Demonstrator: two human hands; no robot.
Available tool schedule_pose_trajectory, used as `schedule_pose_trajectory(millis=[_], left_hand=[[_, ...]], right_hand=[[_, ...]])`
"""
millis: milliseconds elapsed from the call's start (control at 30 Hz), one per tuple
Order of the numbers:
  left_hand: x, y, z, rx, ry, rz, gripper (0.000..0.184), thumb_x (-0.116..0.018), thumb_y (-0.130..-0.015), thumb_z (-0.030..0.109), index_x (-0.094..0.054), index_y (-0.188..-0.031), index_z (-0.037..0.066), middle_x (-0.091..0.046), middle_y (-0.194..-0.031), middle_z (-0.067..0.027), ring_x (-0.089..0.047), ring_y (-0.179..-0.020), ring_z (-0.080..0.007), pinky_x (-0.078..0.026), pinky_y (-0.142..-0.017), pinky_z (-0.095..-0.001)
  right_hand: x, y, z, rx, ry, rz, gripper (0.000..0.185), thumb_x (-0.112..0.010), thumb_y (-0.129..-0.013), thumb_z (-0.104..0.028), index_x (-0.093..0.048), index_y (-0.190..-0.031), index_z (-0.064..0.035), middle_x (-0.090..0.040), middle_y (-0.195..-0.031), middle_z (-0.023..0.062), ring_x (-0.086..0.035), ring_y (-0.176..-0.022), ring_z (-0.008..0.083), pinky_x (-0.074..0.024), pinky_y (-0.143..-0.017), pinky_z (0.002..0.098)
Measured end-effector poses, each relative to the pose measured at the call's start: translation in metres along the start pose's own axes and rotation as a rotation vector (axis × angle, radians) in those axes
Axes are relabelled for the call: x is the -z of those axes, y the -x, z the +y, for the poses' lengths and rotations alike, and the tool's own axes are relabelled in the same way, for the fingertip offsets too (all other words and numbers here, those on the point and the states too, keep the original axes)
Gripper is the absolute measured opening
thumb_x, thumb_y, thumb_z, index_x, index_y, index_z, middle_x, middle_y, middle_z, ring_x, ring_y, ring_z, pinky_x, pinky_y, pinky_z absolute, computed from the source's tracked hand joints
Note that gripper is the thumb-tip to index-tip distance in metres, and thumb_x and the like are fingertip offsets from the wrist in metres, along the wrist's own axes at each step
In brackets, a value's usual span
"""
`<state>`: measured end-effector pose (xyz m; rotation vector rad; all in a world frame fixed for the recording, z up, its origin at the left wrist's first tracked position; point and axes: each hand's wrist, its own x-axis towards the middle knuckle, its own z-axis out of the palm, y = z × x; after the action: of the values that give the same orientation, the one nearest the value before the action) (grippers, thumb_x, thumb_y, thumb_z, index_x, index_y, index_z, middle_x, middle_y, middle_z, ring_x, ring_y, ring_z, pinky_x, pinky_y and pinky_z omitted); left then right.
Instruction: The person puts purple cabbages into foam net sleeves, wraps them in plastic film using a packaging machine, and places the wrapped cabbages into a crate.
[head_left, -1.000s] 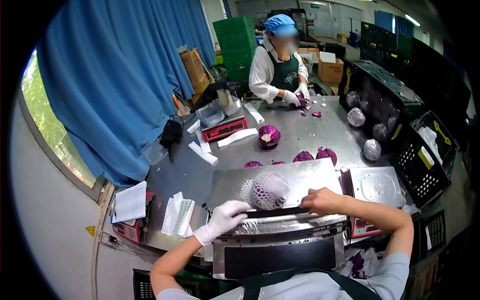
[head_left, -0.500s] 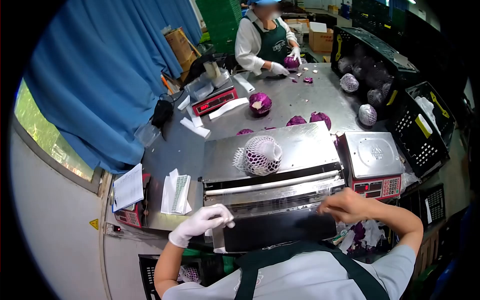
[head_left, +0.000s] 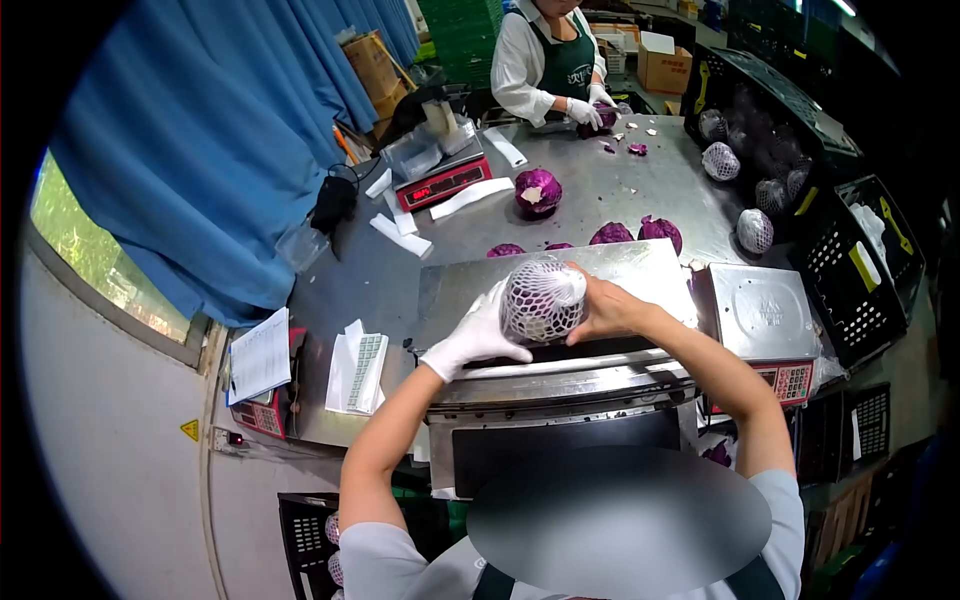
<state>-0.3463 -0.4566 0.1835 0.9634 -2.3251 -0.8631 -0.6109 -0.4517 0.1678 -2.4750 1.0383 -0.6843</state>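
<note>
A purple cabbage in a white foam net (head_left: pixel 543 302) is held between both hands above the metal wrapping machine (head_left: pixel 460 290). My left hand (head_left: pixel 482 332), in a white glove, presses on its left side with the thumb below. On the right side my bare right hand (head_left: pixel 603 306) grips it with curved fingers. Under the hands run the machine's roller and metal bars, with a black plate (head_left: pixel 565 445) nearer to me. Beyond the machine, an unwrapped purple cabbage (head_left: pixel 538 191) rests on the metal table (head_left: pixel 370 290).
A co-worker (head_left: pixel 560 70) across the table handles a purple cabbage. Scales stand at right (head_left: pixel 762 315), back left (head_left: pixel 443 182) and far left (head_left: pixel 262 415). Black crates (head_left: pixel 850 280) with netted cabbages line the right. Labels (head_left: pixel 357 370) lie left of the machine.
Both hands have moved from the machine's front edge up to the netted cabbage and taken hold of it from either side. The co-worker's hands have come together on a cabbage.
</note>
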Motion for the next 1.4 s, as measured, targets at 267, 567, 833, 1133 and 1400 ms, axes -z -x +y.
schedule_pose_trajectory(millis=[267,567,833,1133,1400], left_hand=[[-0.015,0.012,0.006,0.17,0.498,0.142,0.072,-0.083,-0.055,0.018,-0.05,-0.116,0.0,-0.061,-0.108,-0.0096,-0.057,-0.098,-0.0146,-0.046,-0.088,-0.0302],[-0.086,0.15,0.085,0.966,1.086,-0.563,0.071,-0.044,-0.087,0.056,-0.038,-0.131,0.0,-0.047,-0.127,-0.0147,-0.047,-0.116,-0.0215,-0.038,-0.098,-0.035],[-0.103,0.177,0.081,1.004,0.809,-0.466,0.074,-0.04,-0.087,0.06,-0.05,-0.12,-0.006,-0.056,-0.115,-0.0155,-0.053,-0.106,-0.021,-0.045,-0.089,-0.0318],[-0.109,0.217,0.141,0.561,0.031,-0.046,0.039,-0.05,-0.088,0.044,-0.059,-0.098,0.008,-0.062,-0.074,-0.0149,-0.062,-0.072,-0.035,-0.049,-0.064,-0.0401],[-0.13,0.193,0.035,0.055,-0.864,0.352,0.009,-0.055,-0.083,0.012,-0.06,-0.079,0.005,-0.052,-0.06,-0.0023,-0.055,-0.05,-0.0144,-0.04,-0.039,-0.0258]], right_hand=[[0.02,0.012,-0.042,-0.233,-0.343,0.166,0.102,-0.083,-0.05,-0.049,-0.038,-0.127,0.0002,-0.06,-0.106,0.0214,-0.061,-0.097,0.0307,-0.048,-0.087,0.0384],[-0.024,0.141,-0.147,-1.113,-1.299,-0.611,0.073,-0.044,-0.085,-0.061,-0.051,-0.113,0.0064,-0.063,-0.093,0.0157,-0.064,-0.067,0.0175,-0.0526,-0.05,0.0209],[-0.041,0.19,-0.135,-0.761,-0.721,-0.457,0.068,-0.051,-0.081,-0.061,-0.062,-0.099,0.0038,-0.064,-0.079,0.0134,-0.062,-0.068,0.0154,-0.048,-0.062,0.0258],[-0.05,0.206,-0.186,-0.426,-0.485,0.378,0.034,-0.07,-0.075,-0.013,-0.046,-0.055,-0.0007,-0.042,-0.049,0.0031,-0.038,-0.044,0.0094,-0.029,-0.041,0.0264],[-0.088,0.22,-0.104,-0.636,0.029,0.62,0.033,-0.062,-0.079,-0.008,-0.042,-0.054,-0.0021,-0.04,-0.046,0.0098,-0.037,-0.039,0.0151,-0.0304,-0.039,0.0308]])
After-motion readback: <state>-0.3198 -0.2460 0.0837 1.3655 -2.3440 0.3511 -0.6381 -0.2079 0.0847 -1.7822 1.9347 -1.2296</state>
